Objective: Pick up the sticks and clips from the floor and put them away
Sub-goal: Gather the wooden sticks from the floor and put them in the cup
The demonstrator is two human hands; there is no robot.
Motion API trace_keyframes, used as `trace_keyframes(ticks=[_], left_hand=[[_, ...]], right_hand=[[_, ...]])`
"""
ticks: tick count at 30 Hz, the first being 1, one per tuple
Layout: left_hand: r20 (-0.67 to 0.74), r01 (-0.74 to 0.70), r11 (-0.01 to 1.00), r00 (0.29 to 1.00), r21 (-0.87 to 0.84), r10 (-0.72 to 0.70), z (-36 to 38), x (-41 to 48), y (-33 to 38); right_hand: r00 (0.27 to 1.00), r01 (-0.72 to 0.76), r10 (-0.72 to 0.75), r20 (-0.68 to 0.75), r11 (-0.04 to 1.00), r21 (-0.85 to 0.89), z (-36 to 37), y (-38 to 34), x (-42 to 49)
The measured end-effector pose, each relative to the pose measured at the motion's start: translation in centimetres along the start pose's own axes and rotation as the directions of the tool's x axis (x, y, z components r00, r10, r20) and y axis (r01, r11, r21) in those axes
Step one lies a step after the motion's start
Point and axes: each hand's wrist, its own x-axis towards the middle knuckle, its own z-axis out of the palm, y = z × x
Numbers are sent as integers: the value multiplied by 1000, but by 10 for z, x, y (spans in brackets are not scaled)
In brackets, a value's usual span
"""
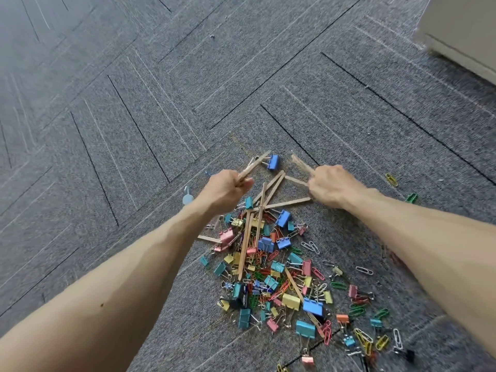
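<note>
Grey carpet floor (134, 103) w/ dark zigzag lines. White cupboard corner (461, 30) far off at top right. No box or tub for putting away in view.

Gripping a small bunch of sticks (255, 165) in left hand (228, 190), w/ fingers curled round & stick ends poking up & away. Pinching one or two spare sticks (300, 163) in right hand (330, 186), also curled tight. A bit blurry there, so can't count them. Both hands low, just above far end of the mess.

Between the hands: loose sticks (271, 191) lying crossed on the floor, some w/ ends tucked under the heap. Nearer the body: big heap of clips (281, 277), lots of colours, fat binder ones & thin wire ones all mixed. One blue binder clip (273, 161) just beside the left-hand bunch. A few strays off to the right, e.g. yellow clip (391, 179) & green clip (411, 197).

Looks like early days: sticks first, most stuff not yet picked up.

To do it well: pass right-hand sticks into the left bunch, so one hand free. Take top sticks first, not the buried ones. Grab each by its bare end & lift slow, to stop dragging clips along. Keep bunch lined up & squeezed, to avoid dropping any. Scoop clips after, w/ both hands cupped. Don't forget the strays.
</note>
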Motion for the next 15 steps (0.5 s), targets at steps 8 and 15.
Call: trace_keyframes(ticks=[8,15], left_hand=[[-116,-137,969,980,205,163,14,15,3],[-42,-64,967,996,249,77,42,17,10]], right_hand=[[999,32,-28,-22,980,195,-14,8,1],[998,66,-60,-32,978,200,-12,14,4]])
